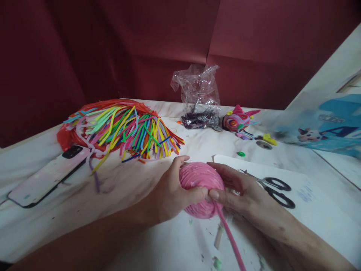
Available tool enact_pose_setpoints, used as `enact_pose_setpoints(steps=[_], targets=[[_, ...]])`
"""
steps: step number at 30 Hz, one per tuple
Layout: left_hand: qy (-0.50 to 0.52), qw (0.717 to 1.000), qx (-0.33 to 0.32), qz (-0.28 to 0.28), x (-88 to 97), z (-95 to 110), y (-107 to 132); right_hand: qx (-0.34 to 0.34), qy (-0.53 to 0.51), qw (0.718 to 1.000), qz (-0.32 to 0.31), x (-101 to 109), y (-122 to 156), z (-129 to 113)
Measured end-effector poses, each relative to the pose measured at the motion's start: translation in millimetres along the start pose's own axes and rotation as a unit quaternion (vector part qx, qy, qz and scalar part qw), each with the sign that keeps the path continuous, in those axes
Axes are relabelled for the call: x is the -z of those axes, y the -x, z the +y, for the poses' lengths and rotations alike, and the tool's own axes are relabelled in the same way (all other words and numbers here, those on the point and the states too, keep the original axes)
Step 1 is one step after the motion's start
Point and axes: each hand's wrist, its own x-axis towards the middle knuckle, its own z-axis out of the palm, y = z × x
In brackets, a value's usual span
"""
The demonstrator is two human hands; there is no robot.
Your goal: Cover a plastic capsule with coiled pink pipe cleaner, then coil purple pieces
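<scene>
Centrally, over the table (113, 214), a pink-wrapped ball (201, 175) sits between left hand (170, 194) and right hand (244, 188), the fingers of both grasping its sides, thumbs meeting in front, a pink fuzzy strand (229, 234) trailing downward, black-handled scissors (262, 182) on white paper (321, 210) at right.

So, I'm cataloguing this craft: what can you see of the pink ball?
The round pink ball looks wound in fuzzy cord, its close rows forming ridges. A fuzzy pink strand slants from its near side toward the picture's bottom edge. The bare left grip and bare right grip hold it from both sides over the white table, thumbs close together on its near face. Its underside is hidden.
</scene>
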Motion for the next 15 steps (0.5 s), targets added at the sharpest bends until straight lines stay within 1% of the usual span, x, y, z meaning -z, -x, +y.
enact_pose_setpoints(steps=[2,5,7,9,12,15], targets=[[0.032,0.999,0.011,0.013,-1.3,-2,-2,0.003,-0.030,1.000,-0.003,-1,0,3],[0.072,0.997,0.014,0.038,-3.3,-2,-3,-0.006,-0.054,0.998,0.017,-3,-1,7],[0.066,0.996,0.006,0.058,-4.4,0,-3,-0.014,-0.063,0.998,0.026,-5,-2,9],[0.045,0.996,0.002,0.071,-5.1,2,-2,-0.012,-0.073,0.997,0.021,-6,-3,10],[0.027,0.997,0.003,0.076,-6.0,2,-1,-0.012,-0.079,0.997,0.021,-7,-5,13],[0.033,0.996,0.000,0.077,-6.8,0,-1,-0.017,-0.082,0.996,0.024,-7,-5,14]])
